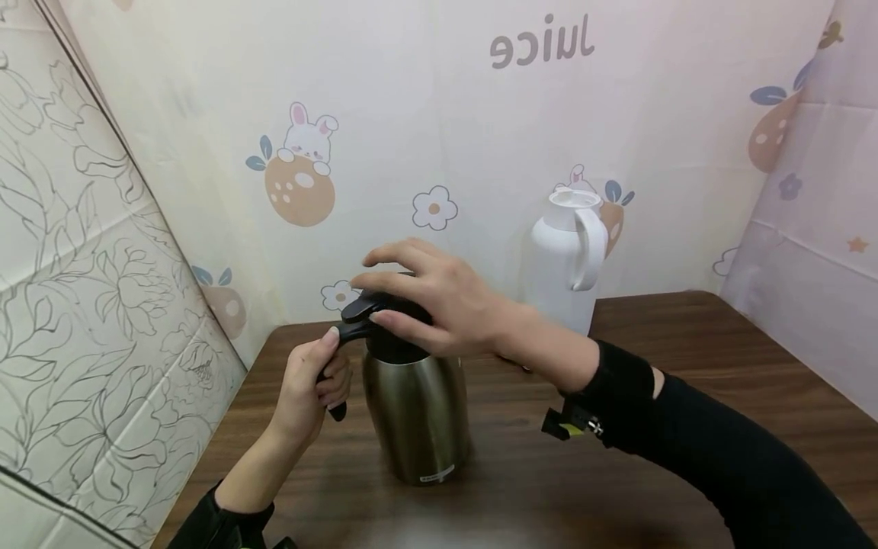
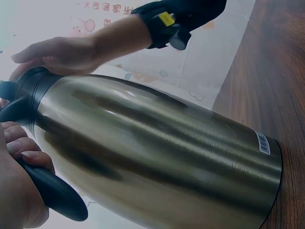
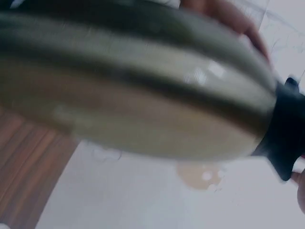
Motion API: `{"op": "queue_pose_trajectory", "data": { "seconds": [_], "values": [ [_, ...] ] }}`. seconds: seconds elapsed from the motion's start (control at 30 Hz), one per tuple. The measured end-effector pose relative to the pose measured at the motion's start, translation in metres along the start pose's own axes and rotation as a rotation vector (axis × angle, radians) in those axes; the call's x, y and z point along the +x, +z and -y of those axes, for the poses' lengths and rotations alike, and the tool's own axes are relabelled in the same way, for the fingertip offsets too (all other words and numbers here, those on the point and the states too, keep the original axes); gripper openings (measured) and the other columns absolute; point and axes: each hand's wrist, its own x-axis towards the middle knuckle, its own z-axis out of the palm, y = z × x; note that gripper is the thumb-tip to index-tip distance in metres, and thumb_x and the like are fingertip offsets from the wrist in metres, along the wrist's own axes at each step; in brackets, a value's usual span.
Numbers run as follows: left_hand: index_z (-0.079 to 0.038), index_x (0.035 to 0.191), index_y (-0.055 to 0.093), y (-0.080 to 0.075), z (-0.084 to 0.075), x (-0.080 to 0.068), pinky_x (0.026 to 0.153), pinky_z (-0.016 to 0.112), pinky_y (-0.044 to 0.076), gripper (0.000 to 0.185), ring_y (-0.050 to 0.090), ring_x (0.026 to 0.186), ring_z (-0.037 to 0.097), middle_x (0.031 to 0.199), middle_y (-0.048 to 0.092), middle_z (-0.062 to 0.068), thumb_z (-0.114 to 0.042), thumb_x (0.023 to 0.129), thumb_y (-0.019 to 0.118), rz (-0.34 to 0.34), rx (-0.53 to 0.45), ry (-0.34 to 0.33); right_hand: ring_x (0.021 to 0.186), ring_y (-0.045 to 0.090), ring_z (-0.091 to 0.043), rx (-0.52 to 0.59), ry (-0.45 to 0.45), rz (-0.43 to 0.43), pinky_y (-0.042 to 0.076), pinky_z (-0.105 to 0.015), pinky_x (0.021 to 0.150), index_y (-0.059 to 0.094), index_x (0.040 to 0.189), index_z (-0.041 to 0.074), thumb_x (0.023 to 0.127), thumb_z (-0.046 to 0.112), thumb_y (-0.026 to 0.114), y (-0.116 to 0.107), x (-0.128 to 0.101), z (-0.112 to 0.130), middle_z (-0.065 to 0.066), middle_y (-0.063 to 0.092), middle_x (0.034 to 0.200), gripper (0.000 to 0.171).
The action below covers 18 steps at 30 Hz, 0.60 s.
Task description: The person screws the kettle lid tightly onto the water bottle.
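Observation:
A bronze metal thermos jug (image 1: 414, 419) with a black top stands upright on the wooden table. My left hand (image 1: 312, 381) grips its black handle (image 2: 62, 195), with the thumb near the handle's upper end. Over the black lid (image 1: 401, 306) lies my right hand (image 1: 446, 293), thumb on the near side and fingers stretched out across the top. In the left wrist view the right hand (image 2: 64, 55) reaches past the jug's neck with fingers extended. The right wrist view is blurred and shows the jug's body (image 3: 143, 95) and its black spout (image 3: 286, 129).
A white jug (image 1: 562, 252) with a side handle stands behind, to the right, near the back edge of the wooden table (image 1: 549, 480). Printed curtains (image 1: 480, 137) hang close around the back and sides.

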Motion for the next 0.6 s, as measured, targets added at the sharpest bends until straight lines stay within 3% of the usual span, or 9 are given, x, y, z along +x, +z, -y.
{"op": "queue_pose_trajectory", "data": {
  "seconds": [0.1,0.2,0.4,0.6],
  "values": [
    [-0.011,0.061,0.026,0.000,0.000,0.000,0.034,0.024,0.020,0.047,0.017,0.037,0.016,0.047,0.022,-0.002,-0.021,0.106,0.034,-0.001,-0.004,-0.002,0.121,0.053,-0.019,0.090,-0.134,0.011,0.040,-0.035,0.105,0.063,0.128,0.014,0.101,0.035,0.043,0.000,0.001,-0.011,-0.007,0.059,0.128,0.040],
    [-0.010,0.061,0.027,0.000,0.001,0.000,0.034,0.024,0.019,0.046,0.017,0.037,0.016,0.047,0.022,-0.002,-0.020,0.106,0.033,-0.003,-0.008,-0.005,0.121,0.054,-0.016,0.162,-0.182,0.025,0.040,-0.032,0.105,0.062,0.130,0.012,0.102,0.030,0.043,0.003,0.000,-0.016,-0.006,0.061,0.128,0.039],
    [-0.010,0.062,0.027,0.000,0.001,0.001,0.033,0.025,0.020,0.046,0.017,0.037,0.016,0.047,0.022,-0.002,-0.020,0.106,0.033,-0.003,0.000,-0.005,0.118,0.056,-0.011,0.210,-0.158,0.000,0.043,-0.028,0.102,0.064,0.129,0.012,0.099,0.027,0.052,0.007,-0.003,-0.014,-0.002,0.063,0.125,0.036],
    [-0.009,0.062,0.027,0.000,0.000,0.000,0.033,0.025,0.019,0.046,0.017,0.037,0.016,0.047,0.022,-0.002,-0.020,0.106,0.033,-0.008,0.004,-0.005,0.109,0.059,-0.012,0.096,-0.107,-0.028,0.045,-0.026,0.096,0.067,0.127,0.015,0.096,0.028,0.062,0.008,-0.001,-0.006,-0.002,0.066,0.118,0.035]
  ]
}}
